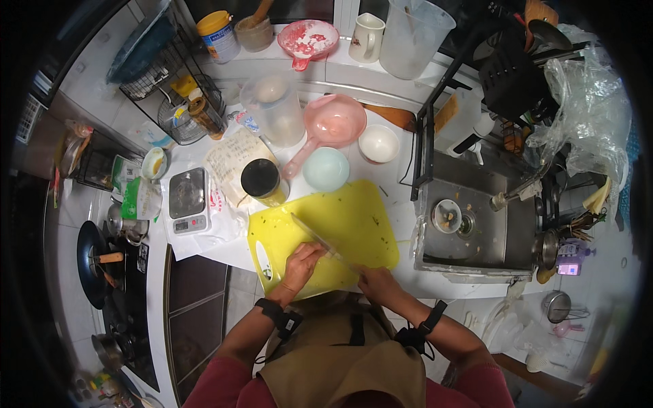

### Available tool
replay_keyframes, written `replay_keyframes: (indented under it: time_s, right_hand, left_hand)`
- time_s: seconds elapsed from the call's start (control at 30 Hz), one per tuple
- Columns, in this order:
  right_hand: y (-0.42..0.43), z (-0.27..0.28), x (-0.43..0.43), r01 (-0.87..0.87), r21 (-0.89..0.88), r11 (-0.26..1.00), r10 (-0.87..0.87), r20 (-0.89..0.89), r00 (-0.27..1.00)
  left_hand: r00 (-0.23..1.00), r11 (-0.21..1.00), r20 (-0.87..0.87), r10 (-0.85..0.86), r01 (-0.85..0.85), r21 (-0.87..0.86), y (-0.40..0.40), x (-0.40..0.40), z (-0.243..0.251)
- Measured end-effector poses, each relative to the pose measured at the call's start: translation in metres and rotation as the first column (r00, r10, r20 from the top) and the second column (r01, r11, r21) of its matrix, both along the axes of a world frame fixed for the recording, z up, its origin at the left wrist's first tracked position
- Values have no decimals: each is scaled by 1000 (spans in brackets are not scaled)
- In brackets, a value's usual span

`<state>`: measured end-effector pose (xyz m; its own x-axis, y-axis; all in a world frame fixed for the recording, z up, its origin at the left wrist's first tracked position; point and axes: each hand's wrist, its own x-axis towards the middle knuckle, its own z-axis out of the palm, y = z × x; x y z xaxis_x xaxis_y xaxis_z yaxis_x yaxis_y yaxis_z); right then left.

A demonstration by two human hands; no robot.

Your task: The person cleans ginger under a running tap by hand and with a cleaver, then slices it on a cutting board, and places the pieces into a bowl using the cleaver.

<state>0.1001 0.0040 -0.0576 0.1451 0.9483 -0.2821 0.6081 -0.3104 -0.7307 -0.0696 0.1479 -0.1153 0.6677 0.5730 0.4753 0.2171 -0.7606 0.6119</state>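
My right hand [380,285] grips the handle of a kitchen knife [309,229] over the near right part of a yellow plastic cutting board [352,219]. The blade slants away to the far left across the board. My left hand [302,262] is at the middle of the blade, fingers bunched together; whether they pinch the metal is unclear. Small green scraps dot the board, mostly at its right and upper left. Just beyond the board stand a pale blue bowl [326,169] and a jar with a black lid [260,177].
A pink ladle [334,121], a white bowl [378,144] and a plastic measuring jug [280,115] stand farther back. To the left is a digital kitchen scale [187,194]. The steel sink [479,219] lies right, holding a small bowl [446,216]. A wok [93,265] sits far left.
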Motion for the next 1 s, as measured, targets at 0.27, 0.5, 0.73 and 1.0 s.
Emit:
replay_keyframes:
  time_s: [0.27,0.5,0.73,1.0]
  right_hand:
    - [6,21,4,30,-35,999,-34,-137,990]
    - [-12,3,-6,38,91,995,-33,-51,998]
    - [-3,12,-5,53,-99,994,-58,-49,997]
    - [-21,27,11,130,-31,991,-129,31,991]
  left_hand:
    - [989,980,-43,-144,137,-147,8,-3,3]
    - [988,982,-36,-153,147,-120,-9,-8,4]
    - [993,897,-76,86,-111,-429,-15,-9,5]
    - [992,995,-108,62,-70,-72,-18,0,11]
